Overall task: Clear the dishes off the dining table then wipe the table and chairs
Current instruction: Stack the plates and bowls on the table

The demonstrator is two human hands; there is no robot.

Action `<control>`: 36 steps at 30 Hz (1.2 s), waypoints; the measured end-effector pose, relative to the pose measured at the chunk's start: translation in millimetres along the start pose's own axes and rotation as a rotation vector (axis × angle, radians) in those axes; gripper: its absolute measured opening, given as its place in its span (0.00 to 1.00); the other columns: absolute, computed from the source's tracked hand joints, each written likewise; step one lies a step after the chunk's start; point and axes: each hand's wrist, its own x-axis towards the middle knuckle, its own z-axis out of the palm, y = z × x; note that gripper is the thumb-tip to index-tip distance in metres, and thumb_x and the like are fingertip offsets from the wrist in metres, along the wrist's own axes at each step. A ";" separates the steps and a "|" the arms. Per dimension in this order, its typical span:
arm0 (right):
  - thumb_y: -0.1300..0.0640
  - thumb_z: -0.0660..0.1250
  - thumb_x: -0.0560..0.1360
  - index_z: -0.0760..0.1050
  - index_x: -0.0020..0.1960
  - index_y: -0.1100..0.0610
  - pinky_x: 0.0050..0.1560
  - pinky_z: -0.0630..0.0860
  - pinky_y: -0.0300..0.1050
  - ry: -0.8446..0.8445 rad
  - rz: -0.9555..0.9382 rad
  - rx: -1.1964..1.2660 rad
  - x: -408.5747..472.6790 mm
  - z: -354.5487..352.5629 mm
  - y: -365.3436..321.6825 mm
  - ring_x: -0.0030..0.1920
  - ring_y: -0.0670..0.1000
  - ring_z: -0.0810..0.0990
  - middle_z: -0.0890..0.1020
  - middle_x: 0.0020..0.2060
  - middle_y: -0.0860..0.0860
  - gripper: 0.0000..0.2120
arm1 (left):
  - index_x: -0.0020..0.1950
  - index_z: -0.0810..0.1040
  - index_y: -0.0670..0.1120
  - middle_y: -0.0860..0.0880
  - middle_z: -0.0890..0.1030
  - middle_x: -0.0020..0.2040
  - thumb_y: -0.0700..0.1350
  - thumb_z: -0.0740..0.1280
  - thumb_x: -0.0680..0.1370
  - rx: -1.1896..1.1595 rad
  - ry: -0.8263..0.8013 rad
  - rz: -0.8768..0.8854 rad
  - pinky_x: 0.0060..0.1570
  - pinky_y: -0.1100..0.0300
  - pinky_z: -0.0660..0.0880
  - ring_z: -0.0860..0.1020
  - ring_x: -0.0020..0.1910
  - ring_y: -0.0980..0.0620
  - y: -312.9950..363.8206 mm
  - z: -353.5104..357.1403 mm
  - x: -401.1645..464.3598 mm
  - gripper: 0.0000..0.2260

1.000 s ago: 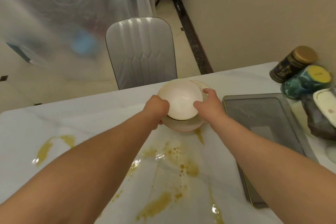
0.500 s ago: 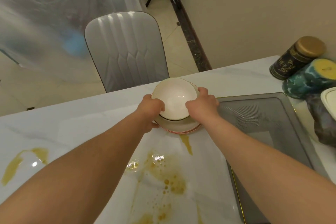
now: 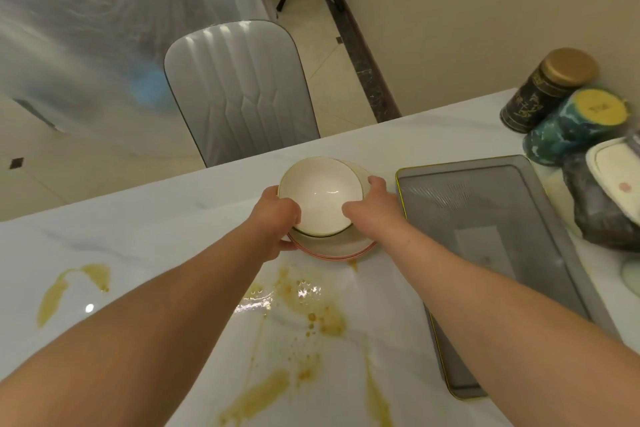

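Observation:
A white bowl (image 3: 317, 196) sits on top of a stack of plates (image 3: 334, 248) with red rims, near the far edge of the white marble table (image 3: 138, 236). My left hand (image 3: 275, 218) grips the stack at its left side, thumb on the bowl's rim. On the right side, my right hand (image 3: 372, 206) holds the bowl and the plates under it. Brown sauce stains (image 3: 311, 305) are smeared over the table in front of the stack. A grey padded chair (image 3: 239, 90) stands behind the table.
A grey rectangular tray (image 3: 495, 236) lies right of the stack. Two tins (image 3: 550, 90) and a white lidded dish on a dark bag (image 3: 609, 191) stand at the far right by the wall. A tripod and plastic sheeting are beyond the chair.
Both hands have kept their hold on the bowl and plates. The stack looks slightly raised and tilted toward me; the view has shifted.

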 end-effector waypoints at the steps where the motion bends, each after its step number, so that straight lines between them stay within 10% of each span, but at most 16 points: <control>1: 0.49 0.66 0.67 0.55 0.79 0.49 0.66 0.74 0.55 0.002 -0.006 0.027 -10.3 -5.2 2.9 0.66 0.60 0.73 0.68 0.71 0.57 0.43 | 0.71 0.66 0.53 0.48 0.72 0.59 0.31 0.59 0.73 0.026 -0.005 0.012 0.51 0.41 0.82 0.73 0.59 0.42 1.9 1.7 -9.3 0.29; 30: 0.51 0.72 0.73 0.61 0.79 0.55 0.70 0.67 0.51 0.253 0.076 0.075 -112.1 -162.4 242.2 0.73 0.57 0.67 0.65 0.75 0.55 0.39 | 0.66 0.69 0.57 0.48 0.77 0.59 0.30 0.59 0.73 0.161 -0.316 0.035 0.56 0.37 0.80 0.77 0.59 0.42 -78.9 238.3 -125.1 0.28; 36: 0.36 0.58 0.80 0.72 0.71 0.54 0.67 0.69 0.55 0.327 0.051 0.168 -114.9 -166.0 248.8 0.68 0.57 0.73 0.76 0.68 0.54 0.28 | 0.65 0.75 0.54 0.48 0.79 0.59 0.70 0.60 0.71 0.324 -0.214 0.043 0.62 0.42 0.77 0.78 0.58 0.44 -80.5 234.5 -119.7 0.29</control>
